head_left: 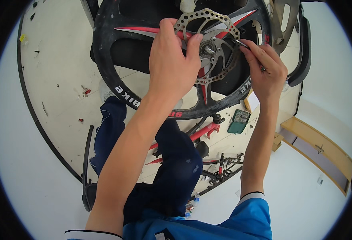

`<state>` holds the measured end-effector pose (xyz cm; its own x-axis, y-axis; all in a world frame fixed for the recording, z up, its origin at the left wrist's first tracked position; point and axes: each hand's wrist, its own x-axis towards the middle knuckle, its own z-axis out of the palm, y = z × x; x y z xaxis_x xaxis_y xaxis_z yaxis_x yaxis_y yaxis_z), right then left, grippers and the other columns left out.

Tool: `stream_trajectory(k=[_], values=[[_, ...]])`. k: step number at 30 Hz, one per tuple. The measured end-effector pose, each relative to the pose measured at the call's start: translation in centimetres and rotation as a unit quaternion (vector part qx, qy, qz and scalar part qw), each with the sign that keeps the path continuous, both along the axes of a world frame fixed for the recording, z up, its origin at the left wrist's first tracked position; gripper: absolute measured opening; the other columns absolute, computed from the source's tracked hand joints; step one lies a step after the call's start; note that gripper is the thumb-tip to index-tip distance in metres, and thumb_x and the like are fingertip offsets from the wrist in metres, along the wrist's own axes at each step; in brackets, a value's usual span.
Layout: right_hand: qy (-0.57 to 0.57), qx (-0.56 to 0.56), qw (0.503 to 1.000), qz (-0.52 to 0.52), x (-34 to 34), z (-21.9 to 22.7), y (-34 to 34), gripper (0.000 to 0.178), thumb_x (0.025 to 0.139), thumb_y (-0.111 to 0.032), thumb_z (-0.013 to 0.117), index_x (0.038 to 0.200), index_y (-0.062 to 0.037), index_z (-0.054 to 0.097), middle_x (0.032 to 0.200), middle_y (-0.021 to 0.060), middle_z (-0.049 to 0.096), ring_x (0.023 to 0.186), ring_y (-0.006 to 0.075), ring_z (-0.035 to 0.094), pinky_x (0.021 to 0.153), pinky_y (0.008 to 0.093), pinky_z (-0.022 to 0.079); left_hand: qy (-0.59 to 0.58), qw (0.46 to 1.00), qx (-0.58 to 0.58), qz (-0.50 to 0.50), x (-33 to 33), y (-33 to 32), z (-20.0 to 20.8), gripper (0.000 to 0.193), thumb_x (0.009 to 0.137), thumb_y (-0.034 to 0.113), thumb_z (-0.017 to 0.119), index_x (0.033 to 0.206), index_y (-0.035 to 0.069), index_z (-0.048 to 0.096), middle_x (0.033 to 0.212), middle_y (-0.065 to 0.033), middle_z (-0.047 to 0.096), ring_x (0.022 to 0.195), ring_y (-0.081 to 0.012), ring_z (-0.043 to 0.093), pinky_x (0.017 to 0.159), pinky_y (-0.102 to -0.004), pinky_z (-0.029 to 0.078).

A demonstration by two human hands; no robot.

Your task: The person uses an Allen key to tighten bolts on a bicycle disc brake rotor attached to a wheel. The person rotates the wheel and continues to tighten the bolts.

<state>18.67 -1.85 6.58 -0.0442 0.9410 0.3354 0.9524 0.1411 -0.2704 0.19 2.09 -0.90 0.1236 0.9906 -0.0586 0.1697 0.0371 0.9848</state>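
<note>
A black bicycle wheel [102, 60] with red and silver trim on its spokes lies in front of me. At its centre sits a perforated metal brake disc [206, 15] around the hub axle [208, 51]. With thumb and fingers, my left hand [171, 68] grips the disc's left edge. My right hand [268, 69], at the disc's right edge, pinches a thin metal tool [242, 44]; its tip points toward the disc. The fingers hide most of the tool, so its exact kind does not show.
A black chair armrest [303, 60] stands right of the wheel. On the floor below are an open green case [236, 127] of small parts, a red bicycle frame [204, 131] and a black-and-red one [220, 170]. Scraps [86, 91] litter the left floor.
</note>
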Motion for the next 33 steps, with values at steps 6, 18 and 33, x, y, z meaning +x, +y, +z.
stream_trajectory(k=[6, 18, 33], values=[[-0.014, -0.012, 0.997, 0.077, 0.3, -0.2, 1.6, 0.017, 0.082, -0.002, 0.077, 0.098, -0.0043, 0.077, 0.078, 0.0052, 0.063, 0.064, 0.0155, 0.056, 0.058, 0.0261, 0.045, 0.023, 0.998, 0.044, 0.032, 0.2, 0.1, -0.8, 0.035, 0.095, 0.022, 0.069, 0.113, -0.002, 0.050, 0.075, -0.0059, 0.055, 0.069, -0.0172, 0.051, 0.064, -0.0326, 0.044], [-0.092, -0.066, 0.977, 0.181, 2.2, 2.0, 4.1, 0.016, 0.079, -0.005, 0.078, 0.095, -0.0043, 0.076, 0.079, 0.0063, 0.063, 0.073, 0.0238, 0.060, 0.064, 0.0345, 0.050, 0.004, 1.000, 0.007, 0.003, 0.1, 0.1, -0.1, 0.043, 0.094, 0.023, 0.067, 0.119, -0.005, 0.046, 0.093, -0.0193, 0.064, 0.092, -0.0347, 0.061, 0.081, -0.0444, 0.048], [-0.179, -0.146, 0.930, 0.286, 1.6, 5.1, 6.8, 0.022, 0.076, -0.001, 0.078, 0.098, -0.0031, 0.077, 0.082, 0.0053, 0.062, 0.076, 0.0202, 0.057, 0.072, 0.0350, 0.047, 0.010, 1.000, 0.006, 0.006, 0.1, 0.1, -0.1, 0.044, 0.094, 0.023, 0.067, 0.119, -0.006, 0.045, 0.091, -0.0210, 0.062, 0.091, -0.0361, 0.060, 0.081, -0.0450, 0.048]])
